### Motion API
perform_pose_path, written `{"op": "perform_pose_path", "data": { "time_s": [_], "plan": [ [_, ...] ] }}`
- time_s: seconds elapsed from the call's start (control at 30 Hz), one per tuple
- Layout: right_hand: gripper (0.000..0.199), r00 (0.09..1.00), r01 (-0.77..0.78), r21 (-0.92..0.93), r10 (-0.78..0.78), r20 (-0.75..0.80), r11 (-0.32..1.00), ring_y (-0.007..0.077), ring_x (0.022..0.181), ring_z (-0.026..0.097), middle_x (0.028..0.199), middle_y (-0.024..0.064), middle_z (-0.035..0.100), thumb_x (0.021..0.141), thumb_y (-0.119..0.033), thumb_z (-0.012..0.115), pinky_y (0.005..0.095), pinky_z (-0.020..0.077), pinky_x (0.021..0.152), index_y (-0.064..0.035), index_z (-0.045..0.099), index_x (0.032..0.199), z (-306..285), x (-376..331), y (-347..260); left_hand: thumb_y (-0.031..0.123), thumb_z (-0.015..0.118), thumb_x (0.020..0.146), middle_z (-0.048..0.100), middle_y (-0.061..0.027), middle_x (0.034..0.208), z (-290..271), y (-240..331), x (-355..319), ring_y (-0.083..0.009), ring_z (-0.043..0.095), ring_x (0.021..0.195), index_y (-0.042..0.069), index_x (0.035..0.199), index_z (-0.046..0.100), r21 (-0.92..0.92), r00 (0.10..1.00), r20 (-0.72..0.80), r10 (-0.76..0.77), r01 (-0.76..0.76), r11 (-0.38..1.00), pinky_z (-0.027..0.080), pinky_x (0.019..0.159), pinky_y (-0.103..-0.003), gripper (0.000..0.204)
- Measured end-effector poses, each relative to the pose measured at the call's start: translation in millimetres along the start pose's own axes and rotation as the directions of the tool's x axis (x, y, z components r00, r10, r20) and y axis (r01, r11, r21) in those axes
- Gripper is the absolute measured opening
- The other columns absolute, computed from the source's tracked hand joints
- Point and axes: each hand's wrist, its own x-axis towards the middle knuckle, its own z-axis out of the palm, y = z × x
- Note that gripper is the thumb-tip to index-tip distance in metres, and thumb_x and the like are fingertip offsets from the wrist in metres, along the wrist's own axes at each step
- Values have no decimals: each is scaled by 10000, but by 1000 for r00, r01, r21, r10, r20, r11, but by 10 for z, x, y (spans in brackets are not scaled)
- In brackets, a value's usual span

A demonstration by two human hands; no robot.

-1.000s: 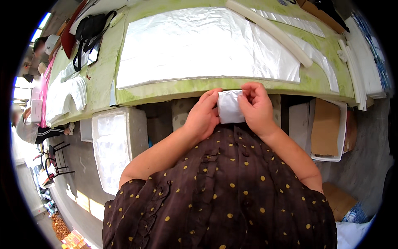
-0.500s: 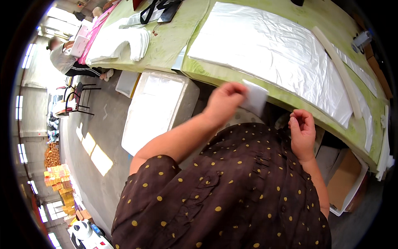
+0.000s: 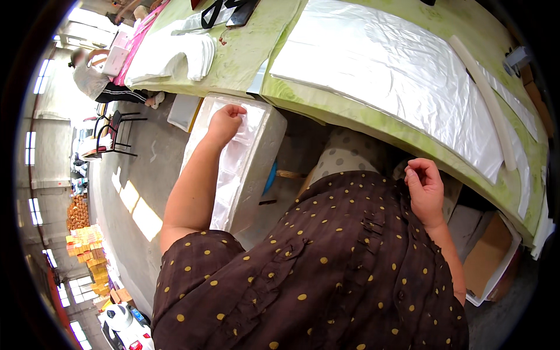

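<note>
My left hand (image 3: 226,123) reaches over a white foam box (image 3: 261,153) at the table's near edge, fingers pinched together. A thin, glossy white plastic piece (image 3: 249,121) shows at its fingertips, against similar white pieces in or on the box; where one stops and another starts is hard to see. In front of my body, just off the table edge, my right hand (image 3: 426,189) is curled closed, thumb against the fingers. No object shows in it. A broad stack of shiny white plastic sheets (image 3: 385,76) lies flat on the green table (image 3: 291,99).
A long pale tube (image 3: 481,96) lies across the sheets' right side. Folded white material (image 3: 195,55) and a phone (image 3: 242,14) are at the table's far left. An open carton (image 3: 487,256) stands below right. A chair (image 3: 114,131) and a person (image 3: 90,79) are off left.
My left hand has moved left from the table edge to the foam box, with a white plastic piece at its fingers. My right hand has stayed nearly still. The view has shifted slightly.
</note>
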Motion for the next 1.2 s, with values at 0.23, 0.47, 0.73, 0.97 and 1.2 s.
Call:
{"op": "perform_pose_path", "data": {
  "time_s": [0.23, 0.47, 0.73, 0.97, 1.2],
  "plan": [
    [146, 1000, 18, -30, -19, -15, 999, 34, 861, 528, 988, -37, 597, 985, -3, 629, 198, 451, 773, -33, 615, 1127, -50, -73, -28, 85, 644, 818, 609, -113, 1250, 143, 40, -240, -333, 614, 1124, 145, 1070, 715, 567, 852, -227, 471, -278, 776, 512, 964, -408, 269],
    [128, 998, 56, -45, -58, -33, 997, 33, 832, 526, 967, -45, 595, 976, -11, 639, 197, 451, 750, -41, 629, 1100, -13, -128, -136, 106, 652, 840, 637, -117, 1203, 258, -8, -198, -266, 673, 940, 114, 1174, 709, 378, 965, 10, 261, -246, 893, 548, 876, -377, 340],
    [204, 744, 253, -775, -629, -227, 579, 242, 1050, 599, 1101, 105, 641, 908, -11, 644, 350, 455, 994, -4, 624, 1111, -986, 40, -496, 124, 678, 885, 685, -54, 1001, 261, 266, -303, -150, 632, 817, 83, 1140, 716, 34, 952, -181, 247, -245, 969, 531, 783, -305, 260],
    [538, 851, -163, -984, -494, -179, 75, 416, 1322, 484, 1401, 201, 561, 831, -184, 705, 474, 402, 1111, -126, 603, 1356, -2588, 397, -478, 71, 667, 886, 650, -72, 1198, 814, 978, -371, -208, 613, 1097, 88, 1143, 682, -130, 815, -190, 547, -573, 809, 488, 928, -344, 258],
    [509, 905, -192, -946, -326, -273, 260, 377, 1122, 569, 1180, 170, 627, 816, -155, 697, 445, 476, 1004, -119, 618, 1318, -2389, 559, -759, 120, 719, 855, 612, -156, 1324, 1143, 1834, 159, -347, 547, 1256, 73, 1246, 629, 217, 599, -166, 784, -753, 621, 424, 1085, -432, 404]
  ]
}}
